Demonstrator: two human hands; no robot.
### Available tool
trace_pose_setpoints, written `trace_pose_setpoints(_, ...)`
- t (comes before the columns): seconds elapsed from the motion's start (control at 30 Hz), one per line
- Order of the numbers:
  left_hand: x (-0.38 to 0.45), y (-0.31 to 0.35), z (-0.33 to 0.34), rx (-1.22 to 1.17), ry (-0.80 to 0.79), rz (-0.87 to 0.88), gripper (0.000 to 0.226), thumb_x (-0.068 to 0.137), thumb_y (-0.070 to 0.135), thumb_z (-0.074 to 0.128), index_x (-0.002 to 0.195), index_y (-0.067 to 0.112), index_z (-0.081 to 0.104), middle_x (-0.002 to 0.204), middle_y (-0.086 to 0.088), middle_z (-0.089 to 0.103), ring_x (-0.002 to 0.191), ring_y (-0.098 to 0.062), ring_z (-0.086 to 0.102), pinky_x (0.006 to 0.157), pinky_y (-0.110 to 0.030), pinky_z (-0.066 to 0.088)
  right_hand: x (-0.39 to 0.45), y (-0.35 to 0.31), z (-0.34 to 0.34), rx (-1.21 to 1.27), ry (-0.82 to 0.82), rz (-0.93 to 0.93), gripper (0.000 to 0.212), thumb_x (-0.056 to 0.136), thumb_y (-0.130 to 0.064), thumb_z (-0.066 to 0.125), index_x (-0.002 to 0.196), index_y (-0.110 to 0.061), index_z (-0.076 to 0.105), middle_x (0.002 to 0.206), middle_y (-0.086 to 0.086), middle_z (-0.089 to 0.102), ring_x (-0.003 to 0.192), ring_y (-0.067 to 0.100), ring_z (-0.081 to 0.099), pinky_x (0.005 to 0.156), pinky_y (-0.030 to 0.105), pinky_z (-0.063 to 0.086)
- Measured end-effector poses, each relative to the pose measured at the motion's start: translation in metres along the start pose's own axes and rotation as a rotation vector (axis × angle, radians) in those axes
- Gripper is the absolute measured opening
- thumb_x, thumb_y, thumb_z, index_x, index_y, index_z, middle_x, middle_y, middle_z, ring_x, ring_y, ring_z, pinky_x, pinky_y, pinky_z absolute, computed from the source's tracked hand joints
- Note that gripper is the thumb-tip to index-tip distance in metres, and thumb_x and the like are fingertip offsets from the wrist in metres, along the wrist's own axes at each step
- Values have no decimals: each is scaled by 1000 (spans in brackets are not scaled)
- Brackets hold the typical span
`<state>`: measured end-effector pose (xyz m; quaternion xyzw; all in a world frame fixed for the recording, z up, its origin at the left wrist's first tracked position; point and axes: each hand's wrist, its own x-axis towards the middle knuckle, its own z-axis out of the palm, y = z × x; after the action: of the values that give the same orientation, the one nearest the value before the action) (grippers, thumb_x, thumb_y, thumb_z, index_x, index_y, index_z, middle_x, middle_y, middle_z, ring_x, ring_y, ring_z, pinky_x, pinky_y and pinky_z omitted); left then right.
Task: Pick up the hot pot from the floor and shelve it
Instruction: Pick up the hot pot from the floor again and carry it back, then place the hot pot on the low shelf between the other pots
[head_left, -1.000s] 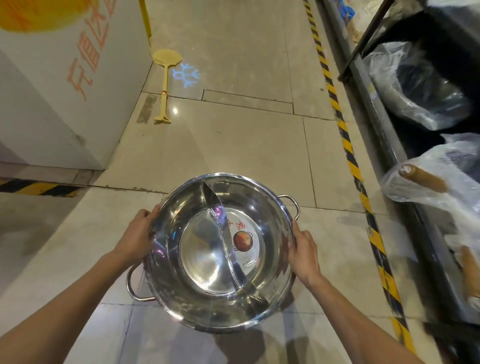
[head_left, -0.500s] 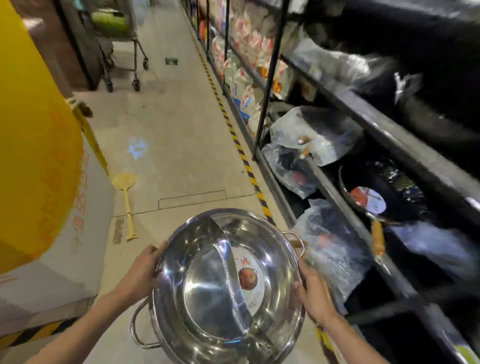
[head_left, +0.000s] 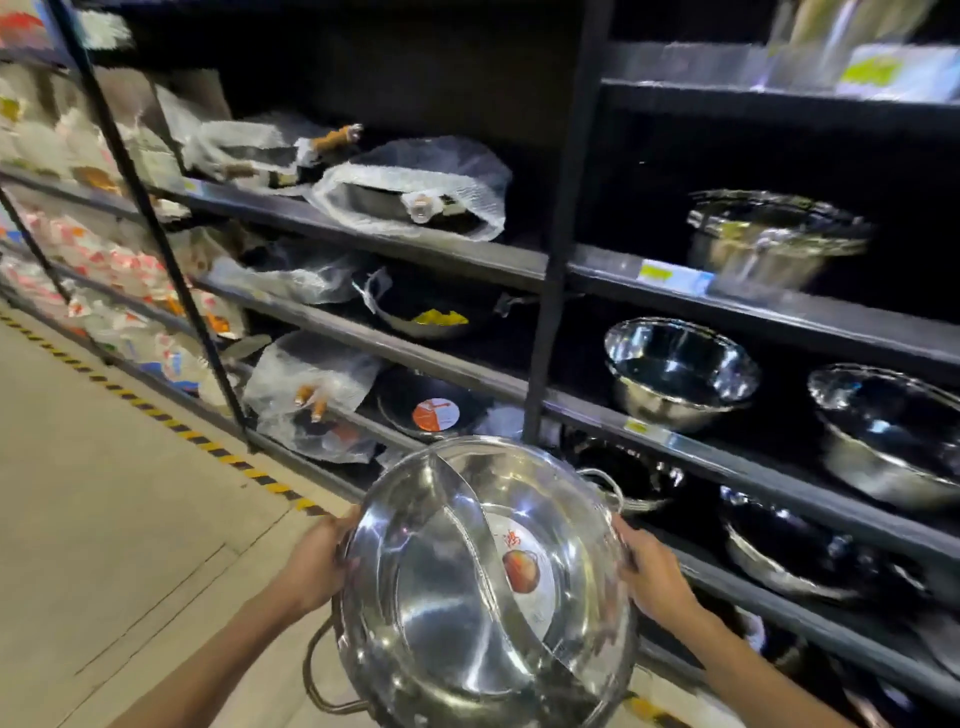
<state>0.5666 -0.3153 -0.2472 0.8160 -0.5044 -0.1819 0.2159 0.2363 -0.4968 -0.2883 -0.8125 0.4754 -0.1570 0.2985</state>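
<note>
A shiny steel hot pot (head_left: 441, 597) with a curved divider and a round label inside is held in the air at the bottom centre, tilted toward me. My left hand (head_left: 314, 564) grips its left rim and my right hand (head_left: 652, 571) grips its right rim. One loop handle sticks out at the lower left, another at the upper right. The pot hangs in front of the dark shelving (head_left: 550, 410), level with its lower tiers.
Steel bowls (head_left: 680, 371) and stacked pots (head_left: 774, 239) sit on the right bays. Plastic-wrapped woks (head_left: 415, 187) and pans (head_left: 434, 410) fill the left bays. A black upright post (head_left: 566, 218) divides them. A yellow-black striped line (head_left: 171, 423) runs along the floor.
The view has swung right and up from the aisle to face the shelves. Both hands keep hold of the pot, which has come nearer to the lower shelves.
</note>
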Motion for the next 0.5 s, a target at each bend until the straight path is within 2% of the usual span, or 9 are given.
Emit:
trace_pose_setpoints(0.07,8,35,16,-31,-49,96,44,78,-6,59,116,14,58,89,-6,63,82,-25,58,60,-7,41,-33,25,-25,5,81,70,60,81,3,54,132,-29,49,90,-23,62,87,-9,58,73,3,36)
trace_pose_setpoints(0.13,16,69,36,-45,-100,187,51,77,-12,55,124,6,53,113,-11,63,103,-29,59,73,-1,42,-65,48,-48,-7,146,168,59,83,-2,53,133,-32,46,103,-11,65,98,10,62,80,9,43)
trace_pose_setpoints(0.2,23,105,60,6,-172,303,54,78,-10,53,129,7,49,130,-12,55,121,-28,51,98,-25,45,-93,76,-65,-63,146,289,58,86,-9,51,138,-31,38,110,7,69,106,25,62,101,34,42)
trace_pose_setpoints(0.23,24,121,72,33,-190,344,46,79,-9,52,121,6,57,122,-14,60,115,-25,55,95,-28,48,-107,90,-72,-81,134,352,59,86,-9,49,140,-28,35,112,14,68,111,30,59,104,40,37)
trace_pose_setpoints(0.3,29,140,99,98,-189,404,28,83,-7,51,84,10,73,89,-9,67,81,-11,64,65,-14,53,-135,113,-85,-75,142,430,54,87,-8,50,139,-22,38,119,17,65,116,33,56,100,38,41)
trace_pose_setpoints(0.33,30,150,111,132,-192,444,27,84,-6,52,78,11,73,81,-6,67,73,-4,61,55,-8,48,-147,121,-91,-64,155,455,51,88,-10,52,137,-20,41,118,15,65,114,32,57,94,37,44)
trace_pose_setpoints(0.37,33,162,124,143,-248,447,22,83,-5,54,87,9,71,85,-5,68,76,0,62,60,-6,46,-159,131,-96,-52,174,473,50,87,-12,54,136,-20,43,115,14,66,109,31,60,90,36,45)
trace_pose_setpoints(0.43,33,180,142,-39,-337,415,31,80,-3,58,110,4,64,100,-12,71,90,-15,66,75,-14,47,-173,142,-101,-54,188,489,52,85,-14,57,135,-21,43,111,12,67,103,30,62,85,35,47)
trace_pose_setpoints(0.5,36,194,159,9,-355,445,43,81,2,61,123,10,56,106,-17,70,96,-27,65,80,-19,46,-181,159,-105,-29,198,509,52,84,-12,59,133,-18,46,103,12,70,94,27,65,80,33,48)
